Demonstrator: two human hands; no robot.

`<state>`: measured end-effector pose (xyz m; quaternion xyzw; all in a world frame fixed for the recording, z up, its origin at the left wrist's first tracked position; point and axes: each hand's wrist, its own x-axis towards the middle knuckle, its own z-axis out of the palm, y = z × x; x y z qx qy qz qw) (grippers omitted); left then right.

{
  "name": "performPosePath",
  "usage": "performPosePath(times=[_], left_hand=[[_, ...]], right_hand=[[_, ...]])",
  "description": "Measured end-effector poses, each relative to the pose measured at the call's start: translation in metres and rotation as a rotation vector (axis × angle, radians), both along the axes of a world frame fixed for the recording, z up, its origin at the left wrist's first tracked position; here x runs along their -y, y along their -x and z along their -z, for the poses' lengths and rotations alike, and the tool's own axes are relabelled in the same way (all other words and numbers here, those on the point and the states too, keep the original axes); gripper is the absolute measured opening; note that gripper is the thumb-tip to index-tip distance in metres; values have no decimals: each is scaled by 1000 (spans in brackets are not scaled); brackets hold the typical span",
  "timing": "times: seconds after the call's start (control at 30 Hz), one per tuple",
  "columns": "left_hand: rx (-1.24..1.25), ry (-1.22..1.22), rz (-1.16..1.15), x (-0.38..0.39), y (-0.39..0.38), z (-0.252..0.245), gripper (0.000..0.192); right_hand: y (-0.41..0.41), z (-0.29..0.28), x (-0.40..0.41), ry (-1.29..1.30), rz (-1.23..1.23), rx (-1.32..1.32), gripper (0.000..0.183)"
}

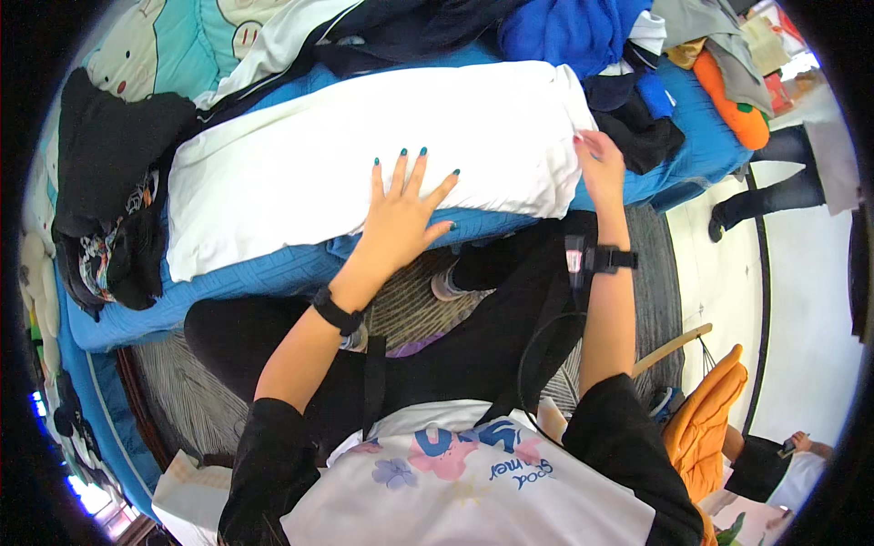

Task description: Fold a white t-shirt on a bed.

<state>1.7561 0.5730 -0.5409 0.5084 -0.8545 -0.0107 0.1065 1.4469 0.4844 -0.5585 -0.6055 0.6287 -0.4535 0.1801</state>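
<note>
A long white folded garment lies across the blue bed cover in front of me. Palm down, my left hand rests near its lower middle edge with the fingers spread. At the right end, my right hand pinches the garment's edge between thumb and fingers. That end looks creased and layered, while the middle is fairly smooth. The kind of garment cannot be made out.
Black clothing lies at the left end. Blue fabric, dark clothes and an orange carrot-shaped plush lie at the right. A patterned quilt is behind. Other people's legs show at far right; an orange cushioned seat stands nearby.
</note>
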Motion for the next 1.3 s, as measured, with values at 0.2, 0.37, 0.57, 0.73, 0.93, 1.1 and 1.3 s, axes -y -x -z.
performPosePath(times=[0.2,0.37,0.57,0.73,0.93,1.1,1.3], left_hand=[[-24,104,59,23,53,19,67],[-80,191,103,38,61,23,65],[-132,221,102,41,58,23,59],[-141,236,71,41,55,26,58],[-132,251,74,42,56,27,57],[-128,223,70,39,55,32,60],[-192,254,97,36,55,23,61]], right_hand=[[1,6,17,-109,436,-317,83],[42,18,53,-160,386,-349,44],[61,-8,54,-516,300,383,34],[-52,-35,1,238,82,-382,32],[-36,-41,80,280,71,-738,33],[11,-49,135,-114,-269,-640,35],[64,-42,167,49,108,-573,28]])
